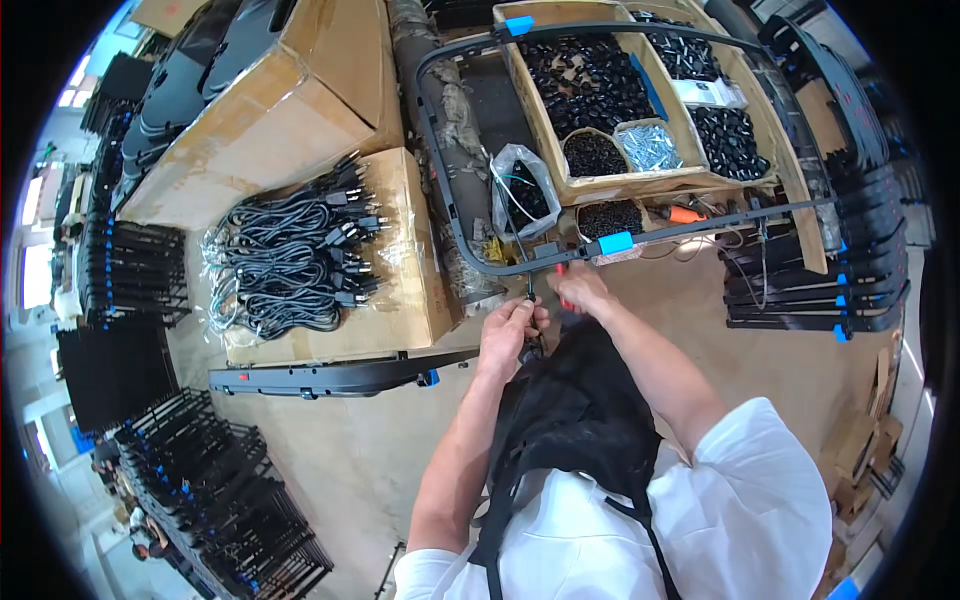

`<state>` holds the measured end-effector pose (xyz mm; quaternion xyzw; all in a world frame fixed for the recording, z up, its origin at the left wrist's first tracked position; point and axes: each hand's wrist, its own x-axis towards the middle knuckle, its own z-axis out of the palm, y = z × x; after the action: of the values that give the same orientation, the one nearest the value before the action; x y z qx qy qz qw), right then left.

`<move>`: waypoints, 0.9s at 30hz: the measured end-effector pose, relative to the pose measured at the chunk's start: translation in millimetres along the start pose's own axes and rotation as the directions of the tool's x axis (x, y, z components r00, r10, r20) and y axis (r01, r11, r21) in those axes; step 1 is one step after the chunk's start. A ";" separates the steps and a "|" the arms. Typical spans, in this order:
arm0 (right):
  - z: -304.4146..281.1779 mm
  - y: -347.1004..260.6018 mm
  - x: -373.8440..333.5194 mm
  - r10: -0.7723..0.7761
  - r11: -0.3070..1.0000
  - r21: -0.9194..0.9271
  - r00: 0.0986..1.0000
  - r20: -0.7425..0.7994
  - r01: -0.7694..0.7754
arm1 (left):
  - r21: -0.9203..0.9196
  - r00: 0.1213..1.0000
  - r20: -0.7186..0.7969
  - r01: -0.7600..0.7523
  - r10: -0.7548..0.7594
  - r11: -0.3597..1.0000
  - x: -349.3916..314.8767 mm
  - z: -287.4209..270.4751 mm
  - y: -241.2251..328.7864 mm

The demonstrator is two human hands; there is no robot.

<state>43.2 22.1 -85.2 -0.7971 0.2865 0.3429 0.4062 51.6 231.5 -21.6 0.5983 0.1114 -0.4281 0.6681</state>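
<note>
Two closed grips: left hand (pixel 512 328) pinching black cord (pixel 531 292), right hand (pixel 585 290) clasping red tool (pixel 562 269); keep the cord steady.

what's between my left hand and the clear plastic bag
In the head view, the black frame's near bar lies between your left hand and the plastic bag, plus a thin dark strand between bar and hand.

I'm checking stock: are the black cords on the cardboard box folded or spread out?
Folded: the black cords lie in looped bundles atop the cardboard box, with plug ends bunched along the right.
</note>
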 end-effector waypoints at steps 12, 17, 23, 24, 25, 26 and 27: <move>24.1 35.1 -156.8 -0.123 0.976 0.161 0.984 -0.129 0.144 | 0.006 0.999 -0.020 -0.051 0.051 0.999 -0.8 14.9 -8.2; 15.8 17.5 -152.7 -0.235 0.970 -0.101 0.963 -0.135 0.223 | 0.090 0.994 -0.088 -0.054 0.062 0.995 1.1 23.4 -9.4; -3.4 4.1 -164.4 -0.303 0.942 -0.162 0.952 -0.036 0.294 | 0.144 0.976 -0.191 -0.077 0.104 0.987 -0.9 37.4 -11.2; -6.2 4.6 -165.1 -0.313 0.933 -0.188 0.950 -0.006 0.307 | 0.178 0.970 -0.207 -0.092 0.129 0.980 -2.1 41.9 -10.5; -6.5 5.7 -163.0 -0.325 0.928 -0.189 0.946 0.003 0.320 | 0.178 0.966 -0.220 -0.095 0.134 0.979 -0.9 40.1 -15.5; -4.5 7.2 -160.0 -0.349 0.906 -0.245 0.937 0.029 0.345 | 0.254 0.949 -0.243 -0.138 0.201 0.957 0.0 38.0 -20.6; -3.6 8.2 -158.0 -0.370 0.880 -0.298 0.927 0.056 0.370 | 0.331 0.928 -0.260 -0.174 0.267 0.927 0.8 35.3 -25.7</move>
<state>-56.6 43.0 35.9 -0.8903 0.0736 0.2979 0.3365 21.1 201.7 -31.0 0.7600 0.0759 -0.2655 0.5883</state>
